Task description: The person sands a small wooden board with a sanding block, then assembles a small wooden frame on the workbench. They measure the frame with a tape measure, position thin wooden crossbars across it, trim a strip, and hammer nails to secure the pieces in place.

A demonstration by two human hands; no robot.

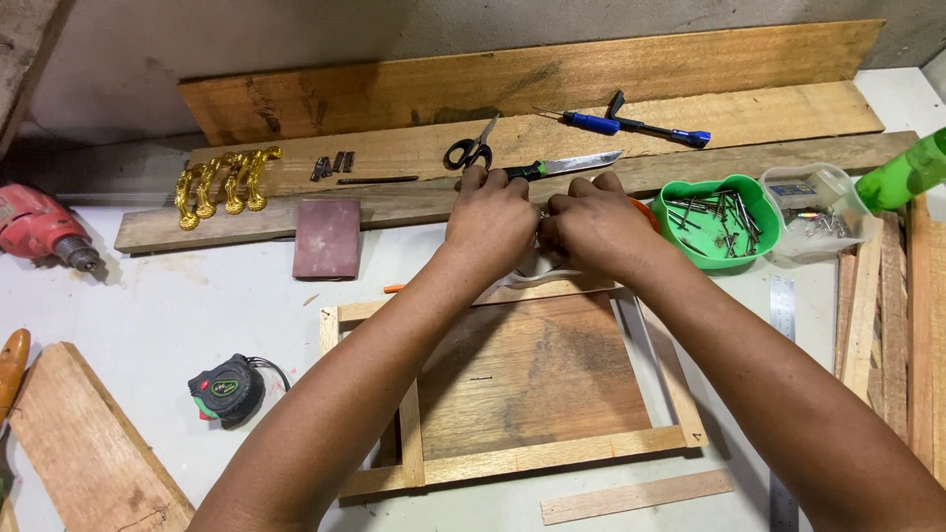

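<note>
Hands [490, 222] [598, 225] together, grip contents unclear, knife [564, 166], scissors [471, 149], green nail bowl [717, 219] beyond, wooden frame [512, 389] below.

A grey wall [246, 39] backs the white workbench [177, 305].

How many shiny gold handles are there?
4. The gold handles lie side by side in a row on the wooden plank at the back left of the table, left of the scissors. None seems hidden.

Scissors [471, 150] and knife [570, 165] behind both hands, wooden frame [512, 394] before them, nail bowl [727, 219] right.
</note>
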